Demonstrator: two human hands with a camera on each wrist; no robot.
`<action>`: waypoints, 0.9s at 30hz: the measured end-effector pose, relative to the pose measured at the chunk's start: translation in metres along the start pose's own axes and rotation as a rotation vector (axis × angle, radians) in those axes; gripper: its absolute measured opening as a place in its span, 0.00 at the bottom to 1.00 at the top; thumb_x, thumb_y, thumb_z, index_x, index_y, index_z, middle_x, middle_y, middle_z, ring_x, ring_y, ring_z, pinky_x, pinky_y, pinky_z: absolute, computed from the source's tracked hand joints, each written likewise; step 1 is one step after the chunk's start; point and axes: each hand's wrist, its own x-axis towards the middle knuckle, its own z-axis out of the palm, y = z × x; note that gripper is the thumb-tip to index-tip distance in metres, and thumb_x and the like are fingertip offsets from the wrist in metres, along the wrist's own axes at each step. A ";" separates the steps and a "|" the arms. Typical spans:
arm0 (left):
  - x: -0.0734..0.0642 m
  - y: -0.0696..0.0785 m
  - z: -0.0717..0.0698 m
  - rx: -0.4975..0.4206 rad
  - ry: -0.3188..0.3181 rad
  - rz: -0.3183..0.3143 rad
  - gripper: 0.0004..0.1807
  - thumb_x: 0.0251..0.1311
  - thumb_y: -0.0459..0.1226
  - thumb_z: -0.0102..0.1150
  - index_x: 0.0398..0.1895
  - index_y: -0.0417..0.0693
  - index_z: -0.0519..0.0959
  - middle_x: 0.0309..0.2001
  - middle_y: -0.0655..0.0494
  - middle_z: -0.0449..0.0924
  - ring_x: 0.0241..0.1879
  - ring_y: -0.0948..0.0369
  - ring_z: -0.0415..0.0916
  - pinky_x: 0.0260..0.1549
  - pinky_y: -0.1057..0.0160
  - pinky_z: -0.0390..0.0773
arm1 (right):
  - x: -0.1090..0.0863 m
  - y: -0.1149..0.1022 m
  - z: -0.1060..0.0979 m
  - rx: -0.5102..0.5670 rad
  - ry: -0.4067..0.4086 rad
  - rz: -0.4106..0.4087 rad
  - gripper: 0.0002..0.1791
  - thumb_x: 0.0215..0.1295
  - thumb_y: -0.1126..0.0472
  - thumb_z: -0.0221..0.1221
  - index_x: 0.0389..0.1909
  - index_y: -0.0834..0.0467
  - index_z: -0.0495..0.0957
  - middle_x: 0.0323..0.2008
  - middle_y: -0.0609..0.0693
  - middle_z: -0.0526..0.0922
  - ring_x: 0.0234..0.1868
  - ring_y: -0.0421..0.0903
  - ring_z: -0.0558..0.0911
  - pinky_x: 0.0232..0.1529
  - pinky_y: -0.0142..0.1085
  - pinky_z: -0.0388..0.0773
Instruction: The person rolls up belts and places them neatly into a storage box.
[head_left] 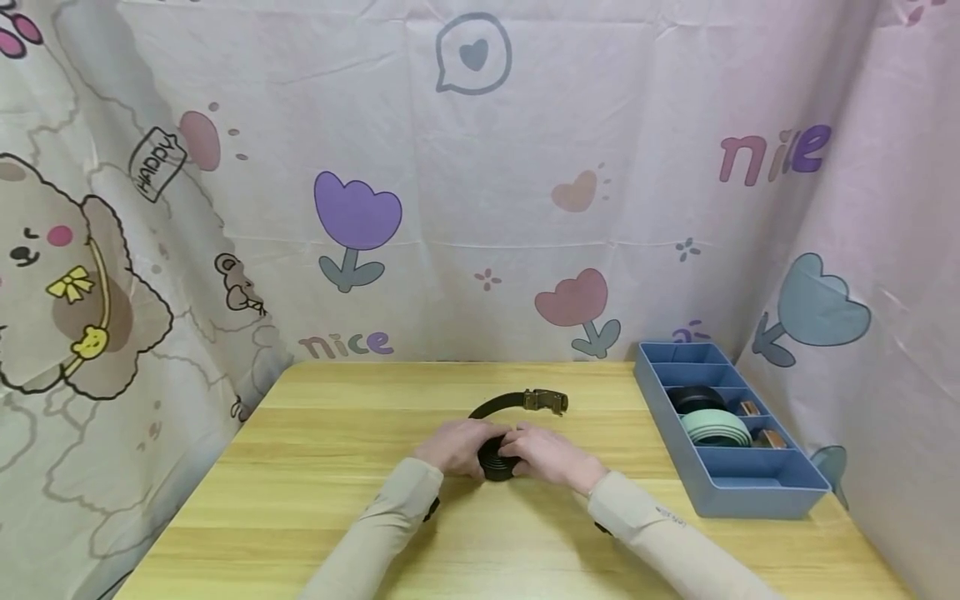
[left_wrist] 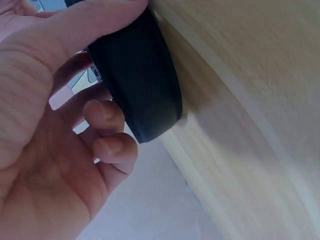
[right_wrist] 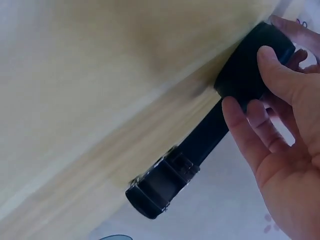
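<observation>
A black belt (head_left: 497,463) stands on edge on the wooden table, most of it wound into a tight coil. Its loose end curves away behind the coil to a dark bronze-toned buckle (head_left: 545,401). My left hand (head_left: 457,447) holds the coil from the left, its thumb along the outer strap (left_wrist: 142,80) in the left wrist view. From the other side my right hand (head_left: 551,454) grips the coil, fingers and thumb around it. In the right wrist view the buckle (right_wrist: 161,182) hangs out on a straight length of strap past the fingers.
A blue divided box (head_left: 765,502) stands at the table's right edge. In its compartments lie a black coiled belt (head_left: 696,398), a mint green coiled belt (head_left: 715,425) and small brown-and-metal pieces (head_left: 772,439). A printed cloth (head_left: 480,150) hangs behind the table (head_left: 300,467) and along its sides.
</observation>
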 end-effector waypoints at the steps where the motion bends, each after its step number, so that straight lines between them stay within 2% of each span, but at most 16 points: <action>1: 0.000 0.000 0.000 -0.006 0.001 0.005 0.32 0.35 0.40 0.79 0.48 0.66 0.77 0.44 0.69 0.81 0.43 0.66 0.77 0.48 0.60 0.77 | 0.000 0.001 -0.001 0.003 -0.003 -0.005 0.15 0.56 0.57 0.69 0.45 0.52 0.85 0.47 0.44 0.85 0.48 0.43 0.79 0.51 0.34 0.76; 5: 0.002 0.003 0.001 -0.042 0.008 -0.048 0.29 0.30 0.41 0.81 0.40 0.63 0.76 0.36 0.69 0.79 0.36 0.67 0.74 0.41 0.62 0.77 | -0.001 -0.001 0.001 0.008 0.001 -0.004 0.13 0.57 0.55 0.68 0.44 0.50 0.85 0.46 0.41 0.85 0.48 0.42 0.78 0.52 0.35 0.75; 9: 0.004 0.007 0.003 -0.014 0.009 -0.104 0.31 0.28 0.48 0.82 0.39 0.59 0.75 0.34 0.66 0.78 0.34 0.67 0.73 0.38 0.62 0.77 | -0.001 -0.003 0.004 0.015 0.001 0.020 0.13 0.57 0.53 0.68 0.43 0.48 0.85 0.46 0.39 0.85 0.50 0.42 0.78 0.53 0.36 0.76; 12: 0.004 0.008 0.004 0.003 0.006 -0.088 0.34 0.30 0.48 0.81 0.46 0.59 0.76 0.39 0.65 0.80 0.38 0.66 0.75 0.42 0.62 0.77 | -0.001 -0.003 0.004 0.028 -0.009 0.027 0.14 0.57 0.54 0.68 0.45 0.48 0.86 0.47 0.39 0.85 0.51 0.42 0.77 0.54 0.36 0.76; 14: 0.004 0.007 0.004 0.000 -0.010 -0.066 0.37 0.32 0.46 0.81 0.52 0.61 0.76 0.45 0.65 0.81 0.42 0.65 0.76 0.46 0.61 0.77 | -0.001 -0.001 0.002 0.019 -0.017 0.013 0.15 0.57 0.55 0.68 0.46 0.50 0.86 0.48 0.41 0.86 0.52 0.43 0.77 0.54 0.35 0.76; 16: 0.005 0.006 0.003 -0.021 -0.028 -0.042 0.38 0.32 0.41 0.81 0.54 0.63 0.76 0.47 0.65 0.81 0.45 0.66 0.76 0.49 0.61 0.77 | -0.001 0.001 0.000 0.014 -0.026 -0.003 0.15 0.57 0.56 0.68 0.47 0.51 0.86 0.48 0.42 0.86 0.51 0.42 0.76 0.54 0.34 0.76; 18: 0.006 0.005 0.002 -0.039 -0.042 -0.040 0.37 0.32 0.38 0.80 0.52 0.63 0.76 0.46 0.64 0.81 0.44 0.66 0.75 0.49 0.62 0.76 | -0.001 0.002 -0.002 0.001 -0.019 -0.024 0.15 0.57 0.56 0.69 0.46 0.52 0.86 0.48 0.43 0.86 0.50 0.42 0.76 0.53 0.34 0.76; 20: 0.007 0.006 0.001 -0.049 -0.042 -0.063 0.33 0.30 0.38 0.80 0.46 0.62 0.76 0.41 0.64 0.80 0.39 0.66 0.74 0.45 0.63 0.76 | -0.001 0.002 -0.002 -0.006 -0.009 -0.026 0.14 0.57 0.56 0.68 0.45 0.51 0.86 0.48 0.42 0.85 0.48 0.41 0.75 0.51 0.33 0.76; 23: 0.008 0.009 0.001 -0.036 -0.026 -0.103 0.30 0.29 0.45 0.82 0.40 0.59 0.75 0.36 0.64 0.77 0.34 0.66 0.72 0.39 0.64 0.76 | -0.002 0.000 0.000 -0.027 0.022 -0.024 0.14 0.57 0.54 0.68 0.45 0.50 0.85 0.46 0.41 0.85 0.46 0.41 0.75 0.48 0.33 0.76; 27: 0.006 0.012 0.003 0.007 -0.001 -0.132 0.32 0.29 0.56 0.81 0.38 0.57 0.75 0.33 0.63 0.76 0.31 0.65 0.72 0.33 0.64 0.75 | -0.004 -0.002 0.001 -0.051 0.049 -0.010 0.15 0.55 0.53 0.69 0.45 0.49 0.85 0.44 0.40 0.86 0.45 0.42 0.75 0.48 0.34 0.76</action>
